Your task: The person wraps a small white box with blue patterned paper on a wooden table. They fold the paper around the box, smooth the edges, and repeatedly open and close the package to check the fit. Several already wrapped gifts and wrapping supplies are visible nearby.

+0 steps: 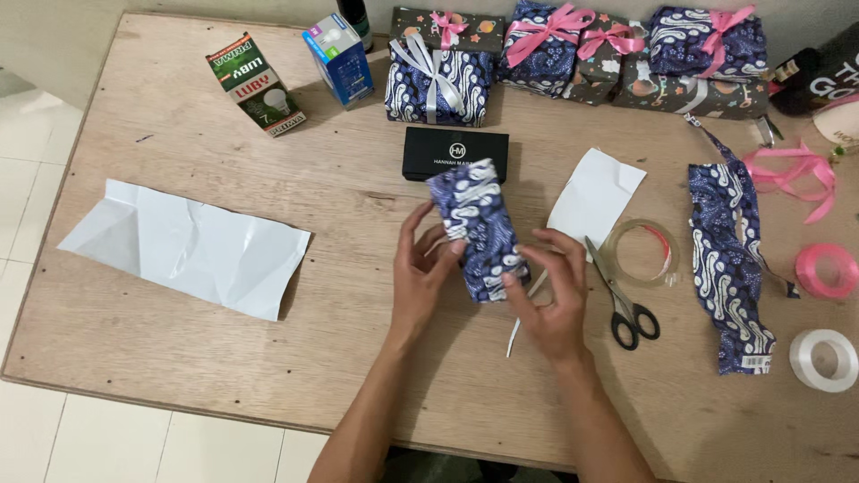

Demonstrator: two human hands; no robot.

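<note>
Here, both hands share one grip on a small box wrapped in navy paper with white swirls point(479, 231), which sits at the centre of the wooden desk point(358, 358), its far end tilted up towards twelve o'clock. The left hand point(422, 273) cups the parcel's nine o'clock side, fingers curled against the paper; the right hand point(553, 295) pinches its near corner at five o'clock, thumb on top. Held from both sides this way, the wrapping looks pressed flat against the box so the folds stay put.

Just beyond the parcel at twelve o'clock lies a flat black box point(455, 154). At three o'clock, close to the right hand, rest black-handled scissors point(622, 300), a roll of clear tape point(640, 253) and a white paper scrap point(598, 192), all within easy reach. Further towards three o'clock lie a long strip of the same navy paper point(729, 268), a pink ribbon spool point(828, 270) and a white ribbon spool point(823, 360). At nine o'clock, well apart, a creased white sheet point(188, 246) lies flat. Along the far edge stands a row of finished wrapped gifts with bows point(582, 54), beside two light-bulb cartons point(295, 76).
</note>
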